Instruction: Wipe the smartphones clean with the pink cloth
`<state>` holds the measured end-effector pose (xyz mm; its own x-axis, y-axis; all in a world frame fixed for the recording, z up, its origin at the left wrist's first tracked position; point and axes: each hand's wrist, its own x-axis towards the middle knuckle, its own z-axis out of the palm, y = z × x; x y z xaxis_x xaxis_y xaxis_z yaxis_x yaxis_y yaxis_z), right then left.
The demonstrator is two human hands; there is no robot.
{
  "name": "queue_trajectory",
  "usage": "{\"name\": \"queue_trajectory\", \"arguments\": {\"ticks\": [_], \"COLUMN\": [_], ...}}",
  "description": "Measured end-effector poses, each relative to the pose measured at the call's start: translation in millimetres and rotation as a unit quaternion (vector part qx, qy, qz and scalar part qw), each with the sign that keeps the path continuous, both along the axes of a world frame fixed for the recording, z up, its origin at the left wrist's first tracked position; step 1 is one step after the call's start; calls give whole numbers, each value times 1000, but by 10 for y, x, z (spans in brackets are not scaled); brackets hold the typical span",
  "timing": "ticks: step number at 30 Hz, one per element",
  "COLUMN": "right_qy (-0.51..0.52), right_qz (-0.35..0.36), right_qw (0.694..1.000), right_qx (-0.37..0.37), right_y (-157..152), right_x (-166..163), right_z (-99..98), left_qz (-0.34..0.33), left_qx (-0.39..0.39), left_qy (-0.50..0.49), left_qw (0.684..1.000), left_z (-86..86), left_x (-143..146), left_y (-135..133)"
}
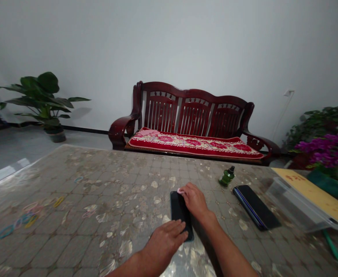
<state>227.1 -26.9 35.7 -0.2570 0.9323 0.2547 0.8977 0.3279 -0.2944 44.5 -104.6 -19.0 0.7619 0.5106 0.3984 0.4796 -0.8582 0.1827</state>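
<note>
A black smartphone [181, 211] lies flat on the patterned tablecloth in front of me, its screen dark. My left hand [166, 242] rests palm down across its lower end, fingers stretched out over the screen. At the upper end, my right hand [194, 198] is closed around a small pale pink wad [180, 191] and presses it against the phone's top edge. Most of the wad is hidden in the fingers, so its material is unclear. Beyond my right hand stands a green bottle [226, 177] with a black top.
Right of the phone lies a stack of dark phones [255, 207]. Farther right are a clear plastic box [300, 207], a yellow board [316, 192] and purple flowers [330, 152]. Several coloured bands [30, 219] lie at left. A wooden bench [192, 115] stands behind the table [122, 181].
</note>
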Motion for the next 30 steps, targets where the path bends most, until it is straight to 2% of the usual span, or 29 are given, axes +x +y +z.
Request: {"name": "queue_trajectory", "arguments": {"ticks": [7, 13, 24, 30], "right_qy": [24, 33, 60, 51], "right_qz": [72, 31, 95, 57], "right_qw": [996, 998, 993, 997], "right_qx": [-41, -34, -31, -22], "right_y": [-62, 78, -147, 19], "right_x": [98, 87, 214, 161], "right_z": [35, 44, -5, -20], "left_qz": [3, -3, 2, -3], "left_qx": [-9, -3, 14, 6], "left_qy": [7, 24, 40, 17], "left_qw": [1000, 1000, 999, 1000], "left_z": [-29, 57, 46, 28], "left_x": [-11, -3, -3, -18], "left_y": [4, -4, -7, -3]}}
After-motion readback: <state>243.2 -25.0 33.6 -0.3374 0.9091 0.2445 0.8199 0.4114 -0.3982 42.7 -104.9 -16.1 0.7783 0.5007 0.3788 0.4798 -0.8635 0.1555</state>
